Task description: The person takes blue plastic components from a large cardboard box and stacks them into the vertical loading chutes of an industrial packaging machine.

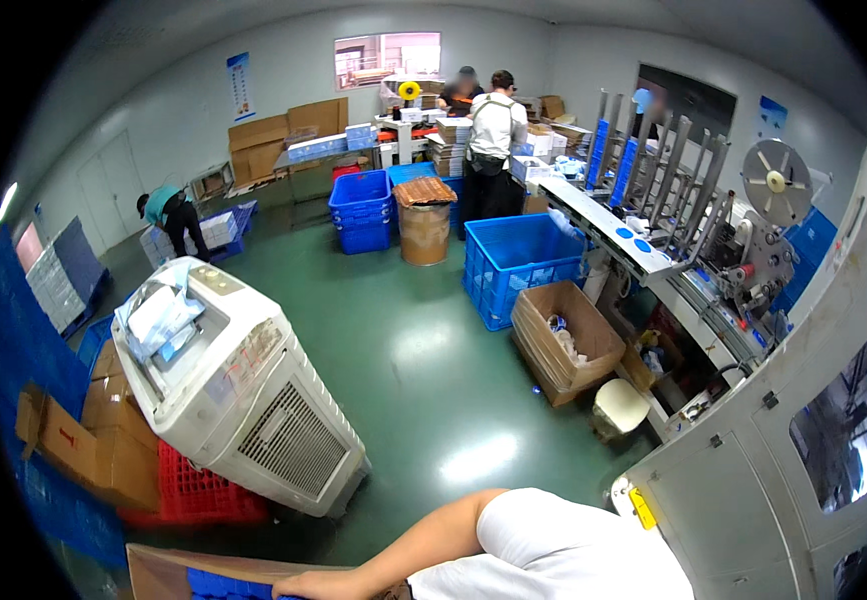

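My right arm, in a short white sleeve, bends across the bottom of the view to the left. My right hand [305,583] is at the lower edge, over the inside of an open cardboard box [153,566]. It touches or nearly touches dark blue pieces [215,584] packed in that box. The frame's edge cuts off most of its fingers, so its grip is hidden. My left hand does not show.
A white air cooler [288,430] with blue wrapping on top stands left, beside a red crate [198,487] and cartons. Right are a blue bin [498,285], an open carton [553,375], a stool [620,406] and a machine [643,245]. Several people work farther back.
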Demonstrator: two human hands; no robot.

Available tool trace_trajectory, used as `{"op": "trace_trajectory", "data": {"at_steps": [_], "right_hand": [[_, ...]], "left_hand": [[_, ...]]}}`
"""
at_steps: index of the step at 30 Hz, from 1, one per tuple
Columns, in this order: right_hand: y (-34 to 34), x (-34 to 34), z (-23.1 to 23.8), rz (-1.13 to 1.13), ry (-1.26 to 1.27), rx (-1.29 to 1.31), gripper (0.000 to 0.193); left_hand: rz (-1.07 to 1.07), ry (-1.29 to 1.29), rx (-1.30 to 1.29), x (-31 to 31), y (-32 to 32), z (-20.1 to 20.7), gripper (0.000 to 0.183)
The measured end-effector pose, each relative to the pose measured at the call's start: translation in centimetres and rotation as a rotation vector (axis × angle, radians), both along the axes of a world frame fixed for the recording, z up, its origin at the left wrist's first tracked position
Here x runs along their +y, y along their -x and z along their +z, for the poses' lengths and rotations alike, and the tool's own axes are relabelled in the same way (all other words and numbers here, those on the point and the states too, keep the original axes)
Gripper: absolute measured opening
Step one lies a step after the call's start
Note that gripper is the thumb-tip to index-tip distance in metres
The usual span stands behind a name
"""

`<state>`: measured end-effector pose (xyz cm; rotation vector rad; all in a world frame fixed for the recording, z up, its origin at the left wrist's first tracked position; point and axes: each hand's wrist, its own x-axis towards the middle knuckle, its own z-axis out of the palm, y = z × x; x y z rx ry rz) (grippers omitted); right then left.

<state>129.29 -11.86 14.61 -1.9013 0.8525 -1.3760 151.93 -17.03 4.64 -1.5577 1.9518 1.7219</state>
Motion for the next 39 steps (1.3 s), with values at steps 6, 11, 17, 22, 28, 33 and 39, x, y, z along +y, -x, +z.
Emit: {"op": "trace_trajectory", "data": {"at_steps": [6, 11, 17, 22, 28, 33, 39], "right_hand": [[-0.6, -0.3, 1.0, 0.067, -0.25, 0.045, 0.066], [0.8, 1.3, 3.5, -0.057, -0.425, 0.085, 0.062], [0.2, 2.0, 3.1, 0.0, -0.536, -0.047, 0.061], [0.9, 1.8, 2.8, 0.02, -0.586, -0.119, 0.06], [0.7, 1.4, 3.2, 0.025, -0.613, -0.186, 0.059], [0.6, 1.3, 3.2, 0.029, -0.606, -0.197, 0.059], [0.8, 1.5, 3.2, 0.018, -0.613, -0.208, 0.058]], "left_hand": [[0.075, -0.074, -0.016, 3.2, -2.2, 1.4, 0.062], [0.313, -0.364, -0.001, 2.6, -1.9, -0.8, 0.055], [0.564, -0.496, 0.042, 4.1, -3.6, -8.1, 0.055], [0.448, -0.323, 0.033, 4.3, -1.1, -10.5, 0.079], [0.678, -0.228, -0.079, 5.0, 0.3, -4.5, 0.079], [0.594, -0.273, -0.089, 4.5, -1.1, -0.8, 0.081], [0.509, -0.707, 0.315, 1.5, -4.0, 2.1, 0.076]]}}
